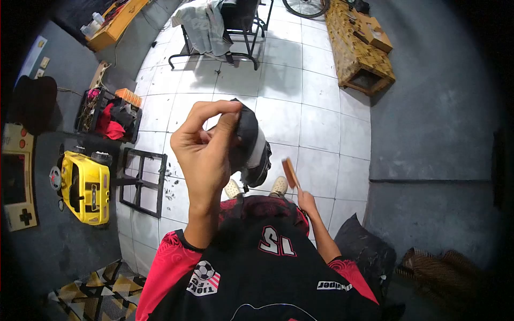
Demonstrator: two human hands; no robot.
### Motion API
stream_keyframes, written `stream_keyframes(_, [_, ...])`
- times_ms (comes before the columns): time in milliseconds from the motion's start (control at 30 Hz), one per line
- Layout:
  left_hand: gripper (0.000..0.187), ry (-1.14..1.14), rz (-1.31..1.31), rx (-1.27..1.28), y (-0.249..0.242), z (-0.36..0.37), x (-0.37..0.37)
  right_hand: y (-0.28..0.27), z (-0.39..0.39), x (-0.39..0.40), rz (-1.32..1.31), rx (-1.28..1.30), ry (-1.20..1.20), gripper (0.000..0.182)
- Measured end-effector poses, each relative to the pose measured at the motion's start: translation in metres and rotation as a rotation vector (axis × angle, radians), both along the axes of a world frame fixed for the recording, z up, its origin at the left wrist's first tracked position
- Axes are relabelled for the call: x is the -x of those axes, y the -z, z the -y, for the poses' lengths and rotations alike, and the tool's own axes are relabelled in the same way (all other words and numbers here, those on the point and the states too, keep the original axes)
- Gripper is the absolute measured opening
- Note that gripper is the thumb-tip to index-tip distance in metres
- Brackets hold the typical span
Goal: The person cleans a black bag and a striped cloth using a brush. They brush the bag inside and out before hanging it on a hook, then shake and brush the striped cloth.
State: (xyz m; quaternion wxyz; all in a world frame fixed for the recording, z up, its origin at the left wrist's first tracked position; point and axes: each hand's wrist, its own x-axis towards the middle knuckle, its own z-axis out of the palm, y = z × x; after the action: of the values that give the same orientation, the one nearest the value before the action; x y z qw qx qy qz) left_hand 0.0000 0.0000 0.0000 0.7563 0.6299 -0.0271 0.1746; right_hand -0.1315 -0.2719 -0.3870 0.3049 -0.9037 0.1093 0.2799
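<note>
My left hand (pixel 206 144) is raised in front of me, thumb and fingers pinched on the edge of a black-and-grey cap (pixel 247 136). The cap hangs down from the pinch, with a pale panel and a darker crumpled part lower down. Part of it is hidden behind my fingers. Lower and to the right, my right hand (pixel 307 202) is closed round the handle of a wooden brush (pixel 289 172). The brush head points up and away from me, apart from the cap.
A black chair (pixel 238 24) draped with cloth stands ahead on the tiled floor. At left are a black crate (pixel 85 115) of clothes, a yellow toy car (pixel 85 187) and a black frame (pixel 142 182). A woven bench (pixel 348 48) lines the right wall; a black cushion (pixel 364 249) lies near my right side.
</note>
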Motion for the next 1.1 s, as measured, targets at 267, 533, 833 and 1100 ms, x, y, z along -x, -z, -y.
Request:
stream_keyframes(267, [0.010, -0.031, 0.097, -0.047, 0.012, 0.022, -0.002, -0.234, -0.100, -0.052, 0.517, -0.856, 0.207, 0.037])
stream_keyframes(533, [0.009, -0.091, 0.212, -0.006, -0.002, 0.018, 0.001, -0.057, -0.057, -0.068, 0.057, 0.094, 0.159, 0.044])
stream_keyframes(833, [0.008, -0.134, 0.074, -0.010, 0.017, 0.014, 0.000, -0.047, -0.045, -0.040, 0.174, -0.099, 0.124, 0.041])
stream_keyframes(1100, [0.009, -0.153, 0.129, 0.021, 0.018, 0.029, -0.002, -0.219, -0.117, -0.054, 0.640, -0.717, 0.163, 0.043])
